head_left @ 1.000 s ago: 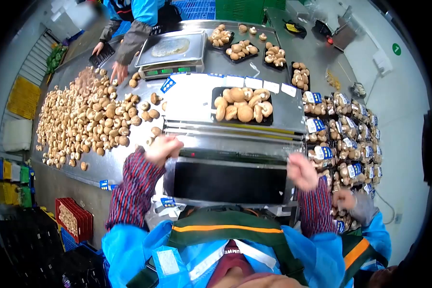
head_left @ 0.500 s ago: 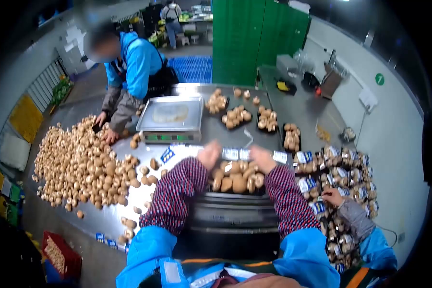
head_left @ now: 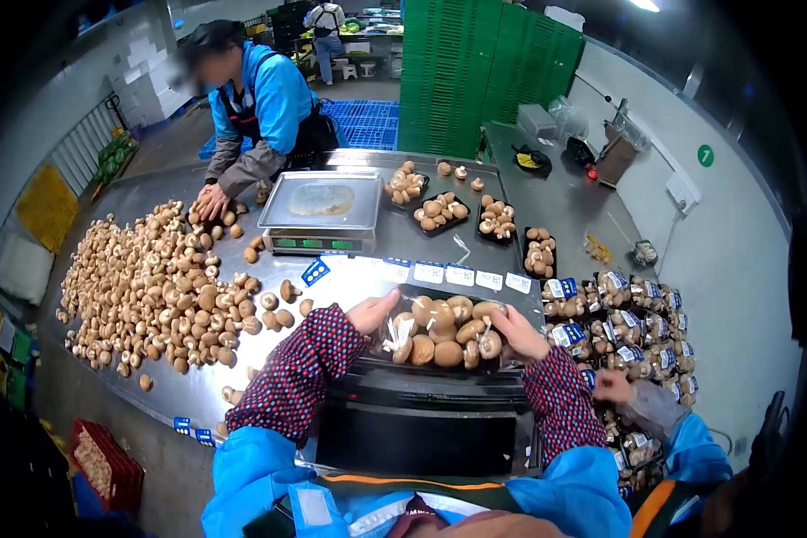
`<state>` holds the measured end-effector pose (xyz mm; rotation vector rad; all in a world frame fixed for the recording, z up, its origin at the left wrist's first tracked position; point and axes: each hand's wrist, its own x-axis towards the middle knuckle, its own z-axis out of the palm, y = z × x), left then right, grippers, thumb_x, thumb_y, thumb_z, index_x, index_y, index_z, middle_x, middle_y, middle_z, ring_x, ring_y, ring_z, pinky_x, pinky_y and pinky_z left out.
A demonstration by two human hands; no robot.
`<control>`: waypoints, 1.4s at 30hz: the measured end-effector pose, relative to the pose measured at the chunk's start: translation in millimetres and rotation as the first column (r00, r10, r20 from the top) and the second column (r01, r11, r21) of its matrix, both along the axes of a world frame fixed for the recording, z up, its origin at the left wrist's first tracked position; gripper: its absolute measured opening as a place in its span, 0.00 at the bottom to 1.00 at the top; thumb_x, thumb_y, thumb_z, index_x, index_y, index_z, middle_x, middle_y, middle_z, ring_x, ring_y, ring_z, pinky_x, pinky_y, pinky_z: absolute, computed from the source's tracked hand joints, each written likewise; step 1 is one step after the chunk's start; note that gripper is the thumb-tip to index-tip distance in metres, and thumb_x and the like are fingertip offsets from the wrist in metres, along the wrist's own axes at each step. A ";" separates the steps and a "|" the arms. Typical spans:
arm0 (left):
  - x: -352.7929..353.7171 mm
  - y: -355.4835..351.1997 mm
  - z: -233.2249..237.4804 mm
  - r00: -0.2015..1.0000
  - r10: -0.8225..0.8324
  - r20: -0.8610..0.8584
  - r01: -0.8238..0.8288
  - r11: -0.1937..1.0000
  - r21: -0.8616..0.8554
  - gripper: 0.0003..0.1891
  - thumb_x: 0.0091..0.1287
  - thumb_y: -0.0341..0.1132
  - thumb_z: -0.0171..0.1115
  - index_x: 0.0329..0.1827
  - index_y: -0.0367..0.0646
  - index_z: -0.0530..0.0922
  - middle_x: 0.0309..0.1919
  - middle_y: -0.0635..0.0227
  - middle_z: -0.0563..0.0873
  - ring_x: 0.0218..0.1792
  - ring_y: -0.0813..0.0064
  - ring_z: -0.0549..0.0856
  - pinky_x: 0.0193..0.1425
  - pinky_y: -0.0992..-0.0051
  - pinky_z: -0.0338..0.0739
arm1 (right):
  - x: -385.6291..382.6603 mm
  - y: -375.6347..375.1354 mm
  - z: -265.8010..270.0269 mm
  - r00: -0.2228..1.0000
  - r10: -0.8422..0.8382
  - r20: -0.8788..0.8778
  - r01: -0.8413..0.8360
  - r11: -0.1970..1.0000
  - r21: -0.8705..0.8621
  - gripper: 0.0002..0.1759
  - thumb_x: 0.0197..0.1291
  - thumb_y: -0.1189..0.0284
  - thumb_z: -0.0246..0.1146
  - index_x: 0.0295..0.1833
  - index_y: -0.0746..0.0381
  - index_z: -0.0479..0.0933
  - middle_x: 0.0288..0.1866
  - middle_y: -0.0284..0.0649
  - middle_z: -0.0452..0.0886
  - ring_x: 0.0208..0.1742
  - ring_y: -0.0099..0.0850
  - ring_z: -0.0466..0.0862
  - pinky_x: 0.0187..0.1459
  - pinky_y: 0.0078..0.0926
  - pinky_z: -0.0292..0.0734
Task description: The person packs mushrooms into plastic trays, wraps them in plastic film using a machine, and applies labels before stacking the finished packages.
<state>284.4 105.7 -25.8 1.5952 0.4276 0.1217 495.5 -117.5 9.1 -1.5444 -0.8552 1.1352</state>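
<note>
The left hand (head_left: 374,316) and right hand (head_left: 524,336) are bare. Dark left forearm cover (head_left: 300,372) and right forearm cover (head_left: 563,403) carry small red and pale blue dots. Bright blue sleeves (head_left: 249,475) adjoin them. At the near left sits a pale rectangular patch (head_left: 314,507); an orange stripe (head_left: 412,482) crosses the dark green chest, near whitish strips (head_left: 379,514) and a maroon neckline (head_left: 419,518).

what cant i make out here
All in head view:
Print on the white labels: too small.
Readings on the green displays: too small.
Floor of the tray between left hand and right hand: hidden by mushrooms.
Much of the worker at right: cut off by bottom edge.
</note>
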 end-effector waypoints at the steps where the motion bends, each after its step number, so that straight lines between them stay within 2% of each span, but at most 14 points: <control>1: -13.6 -9.8 3.4 0.999 -0.039 -0.034 0.034 0.991 -0.128 0.31 0.74 0.53 0.32 0.53 0.31 0.73 0.41 0.60 0.83 0.40 0.76 0.82 0.47 0.77 0.76 | -12.2 -17.1 4.9 1.000 0.001 0.018 -0.003 0.994 0.108 0.22 0.66 0.60 0.52 0.57 0.65 0.63 0.43 0.39 0.76 0.38 0.24 0.80 0.32 0.19 0.77; 4: -78.4 -65.3 61.3 0.983 -0.170 0.071 0.175 0.982 -0.073 0.28 0.74 0.51 0.34 0.57 0.34 0.72 0.44 0.62 0.83 0.46 0.76 0.80 0.54 0.75 0.73 | -63.5 -83.8 52.3 0.996 0.026 0.080 -0.029 0.999 0.040 0.20 0.66 0.68 0.53 0.59 0.66 0.61 0.46 0.39 0.75 0.47 0.23 0.76 0.47 0.22 0.75; 8: -152.5 -103.4 38.9 0.940 -0.304 -0.155 0.296 0.952 -0.073 0.22 0.74 0.46 0.42 0.55 0.36 0.73 0.42 0.65 0.82 0.41 0.78 0.82 0.43 0.78 0.77 | -113.0 -141.4 29.3 0.982 0.187 -0.013 -0.187 0.977 -0.106 0.23 0.65 0.68 0.55 0.59 0.67 0.57 0.48 0.40 0.74 0.44 0.22 0.76 0.40 0.21 0.77; 14: -164.0 -131.7 -98.9 0.939 0.263 -0.221 -0.292 0.950 -0.111 0.15 0.69 0.40 0.53 0.42 0.36 0.79 0.24 0.66 0.82 0.26 0.78 0.82 0.30 0.78 0.76 | -130.8 -160.0 -93.8 0.878 -0.403 -0.257 0.315 0.893 -0.321 0.17 0.66 0.62 0.53 0.50 0.65 0.70 0.36 0.39 0.78 0.33 0.27 0.80 0.30 0.22 0.79; 15: -164.2 -138.7 -102.9 0.912 0.399 -0.095 -0.339 0.862 0.376 0.15 0.69 0.41 0.52 0.39 0.36 0.79 0.22 0.61 0.81 0.26 0.71 0.82 0.32 0.73 0.75 | -133.7 -167.9 -99.0 0.921 -0.373 -0.113 0.313 0.882 -0.353 0.16 0.66 0.62 0.53 0.47 0.65 0.72 0.31 0.38 0.78 0.32 0.26 0.80 0.30 0.21 0.77; 18: -156.6 -148.4 -110.8 0.794 0.595 0.125 -0.562 0.641 0.522 0.15 0.71 0.40 0.49 0.35 0.37 0.77 0.22 0.55 0.79 0.25 0.63 0.80 0.31 0.69 0.73 | -151.1 -179.6 -138.1 0.792 -0.378 0.479 0.412 0.910 0.037 0.15 0.66 0.65 0.53 0.29 0.63 0.72 0.19 0.32 0.71 0.21 0.19 0.71 0.24 0.19 0.64; 21: -160.8 -149.5 -96.3 0.798 0.601 -0.053 -0.578 0.787 0.216 0.15 0.72 0.38 0.46 0.32 0.36 0.75 0.17 0.57 0.75 0.18 0.69 0.77 0.23 0.71 0.68 | -164.1 -171.9 -136.1 0.763 -0.604 0.229 0.624 0.781 -0.019 0.14 0.67 0.66 0.51 0.29 0.61 0.69 0.16 0.28 0.64 0.18 0.16 0.65 0.20 0.17 0.59; 23: -181.9 -144.0 -136.4 0.718 0.695 0.022 -0.674 0.688 0.271 0.18 0.71 0.40 0.48 0.25 0.39 0.73 0.13 0.68 0.73 0.14 0.80 0.71 0.19 0.77 0.64 | -170.5 -189.0 -135.2 0.756 -0.651 0.059 0.648 0.734 -0.202 0.15 0.66 0.68 0.51 0.27 0.62 0.69 0.18 0.32 0.69 0.20 0.23 0.71 0.24 0.23 0.67; 28: -253.3 -183.6 -59.9 0.630 0.637 -0.444 -0.776 0.524 -0.351 0.17 0.72 0.44 0.48 0.28 0.43 0.73 0.14 0.74 0.72 0.11 0.85 0.65 0.11 0.84 0.53 | -188.2 -254.6 -106.9 0.749 -0.636 -0.186 0.565 0.759 -0.323 0.11 0.68 0.67 0.49 0.33 0.60 0.69 0.14 0.28 0.65 0.10 0.15 0.61 0.11 0.14 0.55; 30: -289.8 -199.8 -101.7 0.716 0.459 -0.526 -0.697 0.510 -0.505 0.17 0.73 0.44 0.45 0.30 0.43 0.73 0.16 0.72 0.76 0.09 0.85 0.64 0.09 0.83 0.51 | -207.6 -272.1 -158.8 0.894 -0.448 0.023 0.403 0.779 -0.481 0.11 0.66 0.68 0.51 0.33 0.62 0.69 0.17 0.33 0.69 0.15 0.21 0.68 0.16 0.20 0.64; 33: -310.8 -250.6 -225.6 0.899 0.315 -0.304 -0.371 0.182 -0.911 0.17 0.69 0.36 0.49 0.55 0.34 0.71 0.47 0.52 0.80 0.42 0.70 0.82 0.46 0.70 0.79 | -216.2 -268.8 -176.5 0.984 -0.177 -0.033 0.119 0.779 -0.616 0.08 0.64 0.69 0.53 0.38 0.63 0.69 0.24 0.34 0.70 0.23 0.23 0.70 0.23 0.22 0.65; 34: -253.3 -240.5 -151.1 0.925 0.345 0.158 0.079 0.233 -0.969 0.17 0.68 0.34 0.49 0.54 0.31 0.70 0.50 0.53 0.78 0.43 0.67 0.82 0.50 0.67 0.77 | -214.4 -265.0 -171.2 0.991 -0.109 -0.077 0.038 0.782 -0.622 0.08 0.63 0.69 0.54 0.40 0.63 0.69 0.26 0.35 0.71 0.25 0.24 0.70 0.26 0.23 0.65; 37: -176.8 -228.4 -3.3 0.693 0.632 0.347 0.210 0.283 -0.936 0.12 0.62 0.34 0.59 0.45 0.39 0.72 0.40 0.59 0.79 0.37 0.69 0.79 0.43 0.69 0.75 | -202.8 -257.0 -144.6 0.979 0.046 -0.197 -0.154 0.801 -0.579 0.10 0.61 0.70 0.56 0.45 0.64 0.69 0.33 0.36 0.72 0.32 0.26 0.72 0.33 0.25 0.66; 42: -193.2 -225.4 -82.8 0.780 0.369 0.505 0.397 0.332 -0.855 0.15 0.70 0.42 0.49 0.51 0.39 0.67 0.55 0.54 0.70 0.55 0.61 0.72 0.62 0.64 0.65 | -184.2 -217.5 -87.9 0.894 0.243 -0.376 -0.374 0.867 -0.329 0.18 0.58 0.72 0.60 0.53 0.65 0.69 0.46 0.38 0.74 0.45 0.29 0.74 0.46 0.28 0.68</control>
